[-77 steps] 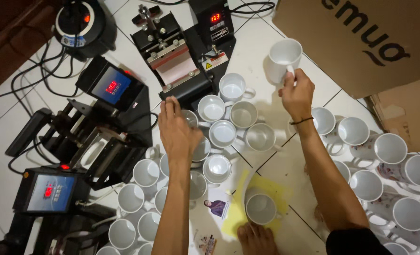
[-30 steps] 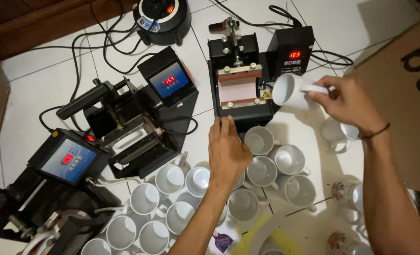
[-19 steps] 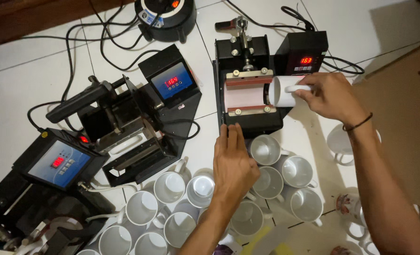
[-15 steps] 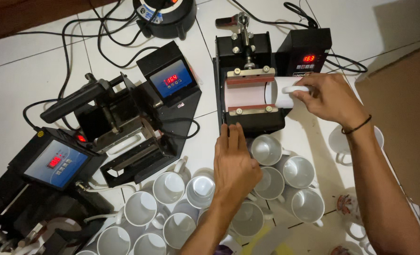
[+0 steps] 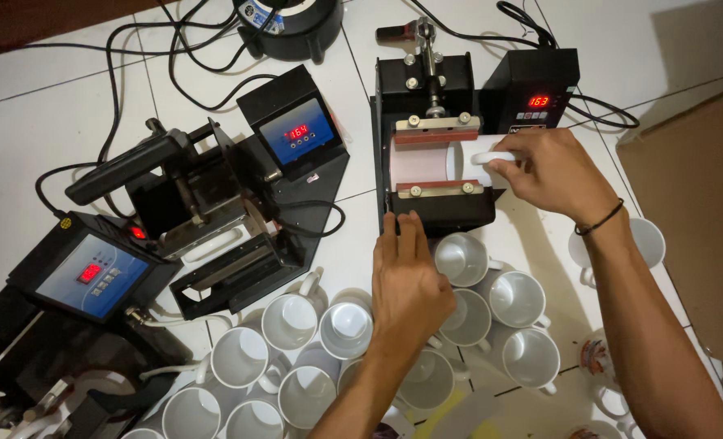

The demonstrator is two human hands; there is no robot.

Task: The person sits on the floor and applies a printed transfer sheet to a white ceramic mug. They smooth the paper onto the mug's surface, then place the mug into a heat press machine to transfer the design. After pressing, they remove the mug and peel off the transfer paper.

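My right hand [image 5: 550, 173] grips the handle of a white mug [image 5: 464, 160] lying sideways inside the black mug heat press [image 5: 436, 154], between its two red-edged clamp bars. My left hand [image 5: 406, 280] rests flat, fingers together, with its fingertips against the front edge of that press. A red digital readout glows on the press's control box [image 5: 538, 91] just behind my right hand.
Several empty white mugs [image 5: 345, 329] stand packed together on the white tiled floor [image 5: 69, 106] below my hands. Two more black heat presses [image 5: 215, 203] with lit screens sit to the left, with black cables [image 5: 174, 49] around them. Brown cardboard [image 5: 695, 211] lies at the right.
The mug has gone from beside the press to sideways inside its clamp, still held by my right hand. My left hand moved up to the press's front edge.
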